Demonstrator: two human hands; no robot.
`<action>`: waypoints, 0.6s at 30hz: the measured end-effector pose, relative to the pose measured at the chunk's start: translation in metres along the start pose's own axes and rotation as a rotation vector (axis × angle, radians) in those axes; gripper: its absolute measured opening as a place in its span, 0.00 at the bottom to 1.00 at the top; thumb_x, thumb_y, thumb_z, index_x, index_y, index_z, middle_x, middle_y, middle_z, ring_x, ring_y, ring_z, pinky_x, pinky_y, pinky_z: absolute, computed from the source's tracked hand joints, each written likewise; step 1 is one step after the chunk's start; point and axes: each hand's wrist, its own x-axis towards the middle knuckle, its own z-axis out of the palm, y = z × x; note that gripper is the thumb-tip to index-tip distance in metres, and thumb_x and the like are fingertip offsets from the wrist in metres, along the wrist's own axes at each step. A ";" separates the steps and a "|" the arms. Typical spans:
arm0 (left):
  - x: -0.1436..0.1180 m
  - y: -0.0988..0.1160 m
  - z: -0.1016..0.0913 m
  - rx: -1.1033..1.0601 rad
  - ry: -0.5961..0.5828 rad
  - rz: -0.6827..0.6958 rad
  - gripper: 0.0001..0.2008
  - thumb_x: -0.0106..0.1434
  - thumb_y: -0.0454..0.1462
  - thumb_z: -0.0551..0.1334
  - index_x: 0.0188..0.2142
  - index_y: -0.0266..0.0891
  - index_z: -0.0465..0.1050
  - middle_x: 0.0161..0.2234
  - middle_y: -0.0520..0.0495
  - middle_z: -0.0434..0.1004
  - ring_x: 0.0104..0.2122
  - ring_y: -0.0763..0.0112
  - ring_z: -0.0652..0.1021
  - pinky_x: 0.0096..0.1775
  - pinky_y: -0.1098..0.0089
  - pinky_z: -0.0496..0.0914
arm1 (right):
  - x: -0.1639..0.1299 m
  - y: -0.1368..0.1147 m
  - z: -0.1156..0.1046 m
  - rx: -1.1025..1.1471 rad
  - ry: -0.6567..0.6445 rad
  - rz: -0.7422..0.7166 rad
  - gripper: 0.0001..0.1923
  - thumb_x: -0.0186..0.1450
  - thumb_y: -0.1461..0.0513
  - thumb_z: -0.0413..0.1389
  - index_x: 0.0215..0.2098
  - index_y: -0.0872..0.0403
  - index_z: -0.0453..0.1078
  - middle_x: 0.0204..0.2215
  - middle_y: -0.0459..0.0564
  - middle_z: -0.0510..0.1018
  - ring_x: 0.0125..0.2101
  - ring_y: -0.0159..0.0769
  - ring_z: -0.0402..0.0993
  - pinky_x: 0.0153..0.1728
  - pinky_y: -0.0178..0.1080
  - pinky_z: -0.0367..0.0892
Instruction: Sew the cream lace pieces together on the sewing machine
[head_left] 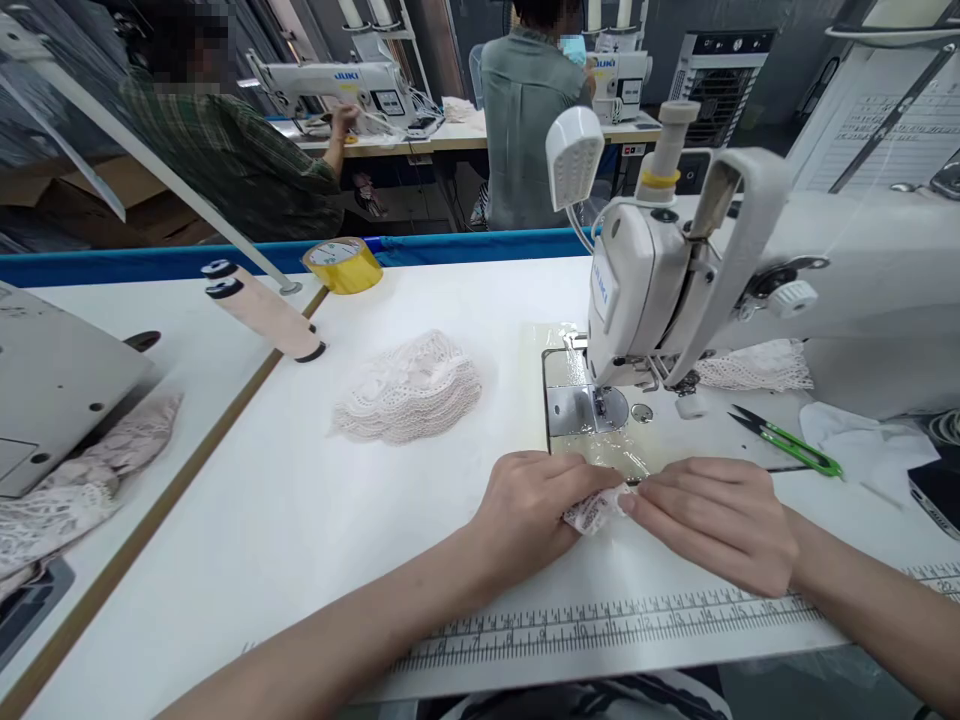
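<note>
Both yr hands pinch the lace piece (596, 510) frame center: left hand (529, 510) and right hand (712, 520) fingers clenched on it, flattened just below the presser foot (600, 405). Lace stack (409, 390) parked left-center, snips (787, 440) right.

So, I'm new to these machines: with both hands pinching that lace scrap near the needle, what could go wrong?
The left hand and right hand hold the small pale lace piece close to the white sewing machine's needle area; fingers could stray under it. The green-handled snips lie open nearby, a possible snag.
</note>
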 end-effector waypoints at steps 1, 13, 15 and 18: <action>0.000 0.002 -0.001 -0.011 -0.018 -0.024 0.08 0.62 0.29 0.58 0.38 0.38 0.74 0.27 0.52 0.79 0.22 0.77 0.75 0.25 0.76 0.65 | 0.003 -0.001 -0.001 0.017 0.003 0.006 0.13 0.63 0.72 0.54 0.42 0.53 0.73 0.28 0.47 0.80 0.34 0.35 0.77 0.32 0.36 0.73; 0.016 -0.003 0.009 0.244 -0.261 -0.426 0.11 0.58 0.37 0.65 0.41 0.39 0.70 0.30 0.51 0.77 0.29 0.66 0.74 0.37 0.63 0.65 | 0.010 0.015 0.021 0.328 -0.309 0.957 0.09 0.65 0.62 0.52 0.29 0.52 0.72 0.21 0.42 0.73 0.21 0.29 0.67 0.24 0.34 0.61; 0.015 -0.004 0.010 0.347 -0.171 -0.317 0.19 0.58 0.37 0.65 0.48 0.37 0.66 0.44 0.44 0.76 0.41 0.60 0.74 0.43 0.59 0.64 | 0.010 0.019 0.025 0.242 -0.312 0.960 0.09 0.64 0.61 0.52 0.29 0.51 0.73 0.20 0.42 0.72 0.21 0.30 0.67 0.26 0.35 0.61; 0.010 -0.001 0.011 0.520 -0.089 -0.074 0.14 0.61 0.33 0.62 0.47 0.37 0.69 0.51 0.43 0.72 0.50 0.57 0.69 0.51 0.56 0.59 | 0.011 0.023 0.029 0.172 -0.308 0.944 0.09 0.64 0.61 0.53 0.28 0.51 0.72 0.18 0.41 0.69 0.21 0.30 0.66 0.31 0.37 0.62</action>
